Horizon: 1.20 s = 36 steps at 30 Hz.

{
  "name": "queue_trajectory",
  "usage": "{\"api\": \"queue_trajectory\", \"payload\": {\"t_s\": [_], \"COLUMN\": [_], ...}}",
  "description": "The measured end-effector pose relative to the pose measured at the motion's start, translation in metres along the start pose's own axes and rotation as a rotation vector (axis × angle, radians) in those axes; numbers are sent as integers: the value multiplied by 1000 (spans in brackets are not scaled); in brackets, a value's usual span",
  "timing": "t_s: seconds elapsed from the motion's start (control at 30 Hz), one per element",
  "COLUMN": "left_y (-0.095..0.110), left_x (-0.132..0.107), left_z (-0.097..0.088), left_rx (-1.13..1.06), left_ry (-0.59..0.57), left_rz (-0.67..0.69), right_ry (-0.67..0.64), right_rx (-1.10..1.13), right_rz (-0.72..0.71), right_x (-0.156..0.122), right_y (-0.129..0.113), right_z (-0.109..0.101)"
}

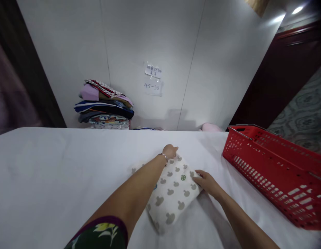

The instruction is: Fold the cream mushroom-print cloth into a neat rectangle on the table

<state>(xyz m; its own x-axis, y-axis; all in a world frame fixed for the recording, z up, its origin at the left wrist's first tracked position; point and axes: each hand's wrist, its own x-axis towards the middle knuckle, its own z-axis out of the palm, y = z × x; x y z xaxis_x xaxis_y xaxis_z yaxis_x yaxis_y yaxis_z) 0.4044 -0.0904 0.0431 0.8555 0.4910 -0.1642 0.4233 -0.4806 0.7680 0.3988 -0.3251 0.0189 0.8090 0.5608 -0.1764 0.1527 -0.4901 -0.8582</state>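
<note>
A folded white cloth [173, 197] printed with small grey-green shapes lies on the white table [59, 173] in front of me. My left hand [170, 151] reaches across it and curls its fingers over the cloth's far corner; a thin bracelet is on that wrist. My right hand [205, 181] rests on the cloth's right edge, fingers bent and pressed against the fabric.
A red plastic basket [274, 173] with metal handles sits on the table at the right. A stack of folded, colourful clothes [104, 105] stands against the white wall at the back left. Paper notes [153, 79] are stuck on the wall. Something pink [211, 127] lies behind the table's far edge.
</note>
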Motion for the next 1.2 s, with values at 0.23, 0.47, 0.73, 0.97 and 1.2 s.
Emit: {"api": "queue_trajectory", "payload": {"t_s": [0.23,0.47,0.73,0.97,1.2], "left_y": [-30,-106,-119,-120,-156], "left_x": [-34,-107,-111,-97,-203], "left_z": [-37,-85,-88,-143,-117], "left_rx": [-167,134,343,281,42], "left_ry": [62,215,145,217,280], "left_rz": [71,2,75,123,250], "right_ry": [59,80,12,-124,185], "right_rx": [-450,-412,-453,-227,-274], "right_rz": [-146,-236,-104,-209,-405], "right_x": [1,18,-18,-113,-138], "right_y": [5,5,-15,-18,5], "right_z": [-6,-5,27,82,80]}}
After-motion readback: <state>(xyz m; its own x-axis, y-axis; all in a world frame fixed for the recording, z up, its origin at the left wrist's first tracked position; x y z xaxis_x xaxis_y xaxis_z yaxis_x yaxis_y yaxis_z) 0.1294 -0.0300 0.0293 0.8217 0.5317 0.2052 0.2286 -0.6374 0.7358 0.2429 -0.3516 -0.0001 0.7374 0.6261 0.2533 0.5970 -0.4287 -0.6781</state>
